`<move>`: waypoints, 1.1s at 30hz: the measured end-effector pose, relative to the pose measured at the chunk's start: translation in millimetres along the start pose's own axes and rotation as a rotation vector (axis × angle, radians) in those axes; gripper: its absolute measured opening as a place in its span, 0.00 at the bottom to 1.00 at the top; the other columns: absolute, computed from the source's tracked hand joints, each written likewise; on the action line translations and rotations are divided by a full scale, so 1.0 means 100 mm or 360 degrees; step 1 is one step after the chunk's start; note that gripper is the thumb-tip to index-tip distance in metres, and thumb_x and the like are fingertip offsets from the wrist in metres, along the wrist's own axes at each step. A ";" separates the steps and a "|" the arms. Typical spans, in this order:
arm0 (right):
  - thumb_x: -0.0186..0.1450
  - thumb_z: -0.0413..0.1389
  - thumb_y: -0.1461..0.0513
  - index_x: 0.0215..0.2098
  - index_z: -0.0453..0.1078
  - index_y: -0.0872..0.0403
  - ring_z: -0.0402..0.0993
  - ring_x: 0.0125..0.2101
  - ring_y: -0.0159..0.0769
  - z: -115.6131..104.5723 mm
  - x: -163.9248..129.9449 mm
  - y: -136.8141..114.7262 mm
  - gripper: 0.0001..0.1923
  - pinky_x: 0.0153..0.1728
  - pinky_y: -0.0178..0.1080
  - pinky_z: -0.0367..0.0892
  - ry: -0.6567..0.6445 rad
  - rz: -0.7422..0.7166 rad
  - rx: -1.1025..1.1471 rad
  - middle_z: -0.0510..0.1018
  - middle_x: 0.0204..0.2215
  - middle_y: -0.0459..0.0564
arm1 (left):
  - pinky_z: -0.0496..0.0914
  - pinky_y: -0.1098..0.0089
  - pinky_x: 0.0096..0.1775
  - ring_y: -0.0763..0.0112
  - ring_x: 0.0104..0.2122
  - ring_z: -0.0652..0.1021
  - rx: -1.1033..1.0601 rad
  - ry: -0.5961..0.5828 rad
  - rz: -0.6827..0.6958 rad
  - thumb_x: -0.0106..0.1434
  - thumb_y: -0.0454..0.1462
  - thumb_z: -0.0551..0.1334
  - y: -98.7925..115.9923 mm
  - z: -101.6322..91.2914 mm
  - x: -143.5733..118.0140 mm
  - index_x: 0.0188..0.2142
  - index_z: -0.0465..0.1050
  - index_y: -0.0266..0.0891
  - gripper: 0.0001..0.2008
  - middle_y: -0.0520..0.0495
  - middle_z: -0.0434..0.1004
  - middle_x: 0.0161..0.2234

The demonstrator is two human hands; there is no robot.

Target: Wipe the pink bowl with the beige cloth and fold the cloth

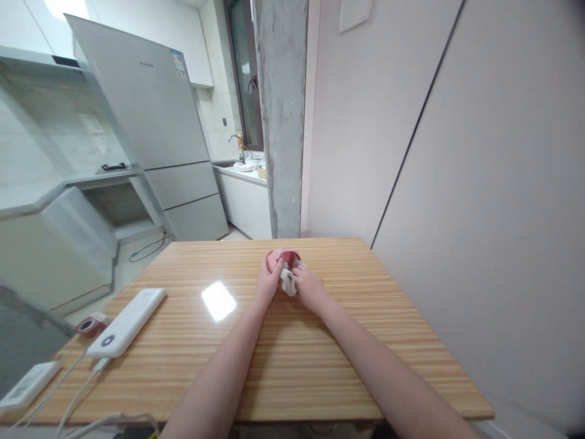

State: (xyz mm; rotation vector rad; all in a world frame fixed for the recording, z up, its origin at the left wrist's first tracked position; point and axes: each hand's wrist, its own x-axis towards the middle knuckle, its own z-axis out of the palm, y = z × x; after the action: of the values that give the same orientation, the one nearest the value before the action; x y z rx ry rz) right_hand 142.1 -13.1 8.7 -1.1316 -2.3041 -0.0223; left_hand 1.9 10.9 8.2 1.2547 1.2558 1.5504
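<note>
The left hand (269,275) curls around a pink, hollow object (275,257) toward the far side of a wood-grain table (183,341); the right hand (308,285) grasps whitish cloth (288,283) at its opening. Right fingertips are partly hidden; whether the object touches the tabletop is unclear.

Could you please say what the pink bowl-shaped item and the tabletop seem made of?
Pink bowl-shaped item: perhaps plastic or ceramic, judging by its smooth finish. Tabletop: probably wood or laminate, glossy, given its grain stripes and bright reflection.
</note>
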 end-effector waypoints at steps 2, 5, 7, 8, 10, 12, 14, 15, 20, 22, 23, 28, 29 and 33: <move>0.62 0.56 0.66 0.41 0.73 0.54 0.66 0.45 0.40 0.00 0.00 0.04 0.09 0.46 0.40 0.64 0.0026 -0.0065 0.0015 0.76 0.39 0.54 | 0.64 0.62 0.54 0.59 0.50 0.73 0.0049 -0.0057 0.0066 0.52 0.48 0.66 0.03 -0.03 0.01 0.52 0.66 0.37 0.31 0.39 0.73 0.48; 0.64 0.55 0.66 0.41 0.74 0.54 0.66 0.45 0.41 -0.02 -0.02 0.03 0.08 0.46 0.42 0.64 0.0119 0.0003 0.0031 0.76 0.38 0.54 | 0.68 0.63 0.50 0.60 0.48 0.75 -0.0078 -0.0112 0.0017 0.52 0.49 0.67 0.00 0.04 -0.03 0.59 0.57 0.39 0.39 0.38 0.72 0.49; 0.64 0.54 0.67 0.40 0.73 0.55 0.66 0.43 0.41 -0.02 -0.02 0.00 0.08 0.44 0.42 0.65 0.0209 0.0120 0.0082 0.76 0.36 0.54 | 0.69 0.63 0.49 0.61 0.48 0.75 -0.0189 -0.0095 -0.0038 0.51 0.48 0.68 -0.04 0.12 -0.08 0.63 0.50 0.41 0.44 0.37 0.70 0.52; 0.63 0.53 0.68 0.40 0.73 0.56 0.66 0.42 0.40 -0.02 -0.02 -0.01 0.08 0.44 0.41 0.65 0.0246 0.0160 0.0121 0.75 0.36 0.54 | 0.69 0.64 0.49 0.62 0.49 0.74 -0.0221 -0.0075 -0.0054 0.51 0.48 0.68 -0.06 0.15 -0.10 0.63 0.49 0.41 0.45 0.37 0.69 0.54; 0.62 0.53 0.69 0.40 0.72 0.56 0.67 0.41 0.39 -0.02 -0.02 -0.02 0.09 0.44 0.41 0.65 0.0266 0.0154 0.0192 0.75 0.36 0.53 | 0.67 0.64 0.51 0.62 0.51 0.73 -0.0229 -0.0046 -0.0070 0.52 0.48 0.67 -0.08 0.16 -0.10 0.62 0.50 0.40 0.43 0.36 0.68 0.54; 0.62 0.54 0.69 0.40 0.72 0.55 0.67 0.41 0.39 -0.02 0.00 0.00 0.09 0.43 0.41 0.65 0.0201 0.0046 0.0187 0.75 0.36 0.53 | 0.67 0.63 0.52 0.61 0.51 0.73 -0.0203 -0.0030 -0.0095 0.54 0.49 0.65 -0.07 0.11 -0.07 0.61 0.53 0.39 0.39 0.37 0.70 0.53; 0.63 0.54 0.69 0.39 0.73 0.55 0.67 0.41 0.39 -0.04 0.02 0.02 0.09 0.43 0.41 0.65 0.0128 -0.0050 0.0102 0.75 0.36 0.52 | 0.67 0.62 0.52 0.60 0.51 0.73 -0.0181 -0.0036 -0.0101 0.55 0.49 0.64 -0.05 0.05 -0.01 0.59 0.57 0.38 0.36 0.38 0.70 0.52; 0.64 0.53 0.68 0.39 0.73 0.54 0.67 0.41 0.39 -0.04 0.02 0.03 0.09 0.43 0.42 0.65 0.0103 -0.0075 0.0050 0.75 0.36 0.52 | 0.67 0.63 0.51 0.60 0.51 0.73 -0.0179 -0.0038 -0.0095 0.54 0.49 0.65 -0.05 0.02 0.01 0.58 0.59 0.38 0.35 0.38 0.70 0.52; 0.65 0.53 0.66 0.36 0.74 0.55 0.67 0.40 0.40 -0.06 0.01 -0.01 0.07 0.43 0.42 0.65 0.0089 0.0032 -0.0051 0.76 0.35 0.52 | 0.72 0.64 0.44 0.63 0.43 0.77 -0.0414 -0.0078 -0.0311 0.51 0.48 0.68 -0.10 0.12 -0.03 0.61 0.53 0.42 0.42 0.39 0.74 0.48; 0.65 0.53 0.67 0.36 0.73 0.56 0.67 0.38 0.39 -0.05 0.00 -0.04 0.07 0.41 0.41 0.65 0.0126 0.0150 -0.0030 0.76 0.33 0.52 | 0.72 0.63 0.43 0.64 0.40 0.78 -0.0501 -0.0123 -0.0408 0.51 0.48 0.68 -0.13 0.18 -0.07 0.61 0.51 0.42 0.43 0.40 0.75 0.46; 0.64 0.54 0.68 0.36 0.73 0.56 0.67 0.38 0.39 -0.05 -0.01 -0.04 0.06 0.41 0.40 0.65 0.0127 0.0178 -0.0010 0.75 0.33 0.52 | 0.72 0.64 0.44 0.64 0.41 0.78 -0.0488 -0.0128 -0.0412 0.50 0.48 0.68 -0.14 0.18 -0.07 0.60 0.54 0.41 0.41 0.40 0.76 0.45; 0.63 0.55 0.68 0.38 0.73 0.55 0.67 0.40 0.38 -0.05 0.02 0.01 0.07 0.42 0.40 0.64 -0.0001 -0.0075 0.0028 0.75 0.35 0.51 | 0.70 0.66 0.46 0.63 0.45 0.76 -0.0333 -0.0041 -0.0252 0.49 0.49 0.69 -0.11 0.02 0.07 0.52 0.64 0.36 0.34 0.38 0.73 0.48; 0.64 0.54 0.68 0.38 0.73 0.55 0.67 0.41 0.38 -0.06 0.02 0.03 0.07 0.43 0.40 0.64 -0.0002 -0.0119 0.0004 0.75 0.35 0.51 | 0.70 0.66 0.45 0.63 0.45 0.76 -0.0343 -0.0048 -0.0246 0.49 0.48 0.69 -0.09 -0.01 0.08 0.52 0.64 0.36 0.34 0.38 0.73 0.48; 0.65 0.53 0.66 0.37 0.73 0.55 0.67 0.40 0.39 -0.06 0.02 0.05 0.07 0.42 0.41 0.64 0.0080 -0.0029 -0.0110 0.75 0.34 0.52 | 0.72 0.69 0.38 0.69 0.37 0.77 -0.0535 -0.0090 -0.0348 0.49 0.49 0.69 -0.07 0.10 -0.02 0.53 0.60 0.40 0.35 0.43 0.75 0.43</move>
State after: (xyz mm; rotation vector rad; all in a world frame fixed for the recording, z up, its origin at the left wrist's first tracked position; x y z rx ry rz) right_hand 147.8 -10.0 13.8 -1.1310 -2.2848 -0.1367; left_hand 12.0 13.1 1.1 0.9085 1.0084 1.4816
